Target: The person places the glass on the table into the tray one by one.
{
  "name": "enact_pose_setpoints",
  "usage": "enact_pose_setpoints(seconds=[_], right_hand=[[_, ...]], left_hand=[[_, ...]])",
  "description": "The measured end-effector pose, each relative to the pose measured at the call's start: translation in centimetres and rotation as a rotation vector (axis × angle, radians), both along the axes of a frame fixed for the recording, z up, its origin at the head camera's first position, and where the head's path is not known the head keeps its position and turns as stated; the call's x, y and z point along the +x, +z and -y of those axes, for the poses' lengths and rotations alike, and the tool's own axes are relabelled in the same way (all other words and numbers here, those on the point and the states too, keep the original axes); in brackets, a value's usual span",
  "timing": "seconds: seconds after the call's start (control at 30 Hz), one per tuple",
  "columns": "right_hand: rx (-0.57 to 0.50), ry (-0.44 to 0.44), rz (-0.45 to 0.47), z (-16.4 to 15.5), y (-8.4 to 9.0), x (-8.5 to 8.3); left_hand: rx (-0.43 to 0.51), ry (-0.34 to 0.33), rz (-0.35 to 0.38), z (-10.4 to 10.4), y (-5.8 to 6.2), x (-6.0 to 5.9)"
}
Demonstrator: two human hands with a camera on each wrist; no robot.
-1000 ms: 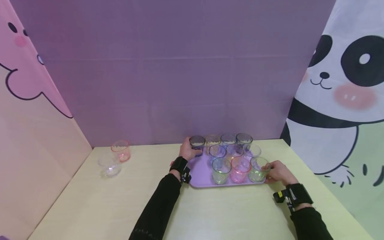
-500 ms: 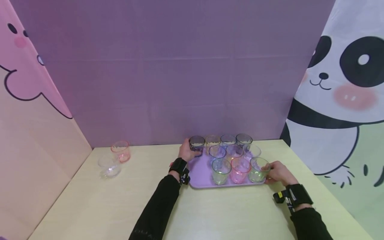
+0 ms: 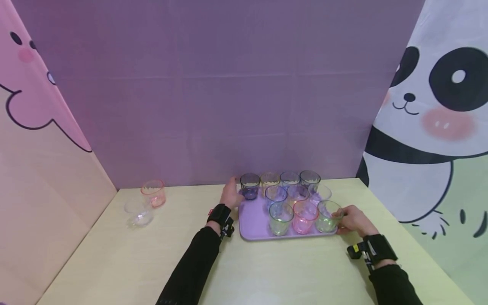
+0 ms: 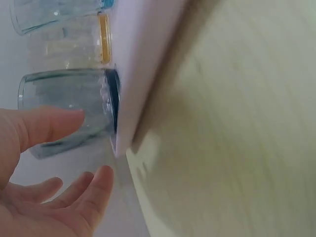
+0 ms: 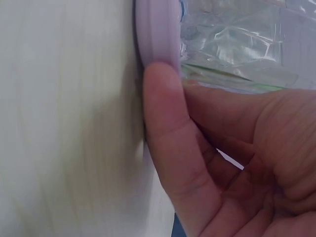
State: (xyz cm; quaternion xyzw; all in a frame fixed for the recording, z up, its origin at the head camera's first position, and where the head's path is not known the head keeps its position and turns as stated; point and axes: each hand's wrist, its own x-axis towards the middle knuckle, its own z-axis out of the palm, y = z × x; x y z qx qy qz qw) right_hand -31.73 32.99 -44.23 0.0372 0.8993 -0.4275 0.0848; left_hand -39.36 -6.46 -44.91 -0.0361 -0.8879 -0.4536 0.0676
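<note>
A lilac tray point(image 3: 253, 218) holds several upright drinking glasses in rows. At its back left corner stands a dark grey glass point(image 3: 250, 186). My left hand point(image 3: 230, 195) is just left of this glass; in the left wrist view its thumb and fingers are spread apart, the thumb in front of the glass and the fingers off it. My right hand point(image 3: 354, 220) pinches the tray's right edge beside a green glass point(image 3: 328, 218), as the right wrist view shows at the tray rim point(image 5: 158, 34). A pink glass point(image 3: 305, 218) and a pale green glass point(image 3: 281, 220) stand along the front.
To the left on the pale wooden table point(image 3: 114, 254) stand a red-rimmed glass point(image 3: 154, 195) and a clear glass point(image 3: 139, 212). A purple backdrop point(image 3: 228, 106) rises behind the table's back edge, with printed side panels left and right.
My left hand has let go of the dark grey glass and moved slightly left. The glass stays at the tray's back left corner. My right hand has not moved.
</note>
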Motion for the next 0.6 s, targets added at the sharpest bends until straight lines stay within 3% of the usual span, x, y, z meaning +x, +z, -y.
enact_pose_setpoints(seconds=[0.17,0.43,0.6], right_hand=[[0.010,-0.002,-0.001,0.1,0.0,0.0],[0.025,-0.001,0.007,0.2,0.1,0.0],[0.021,-0.001,0.002,0.1,0.0,0.0]], left_hand=[[-0.033,0.018,0.035,2.1,0.1,0.4],[0.054,0.068,-0.023,6.9,0.5,1.9],[0.011,0.047,-0.088,9.0,0.8,2.8]])
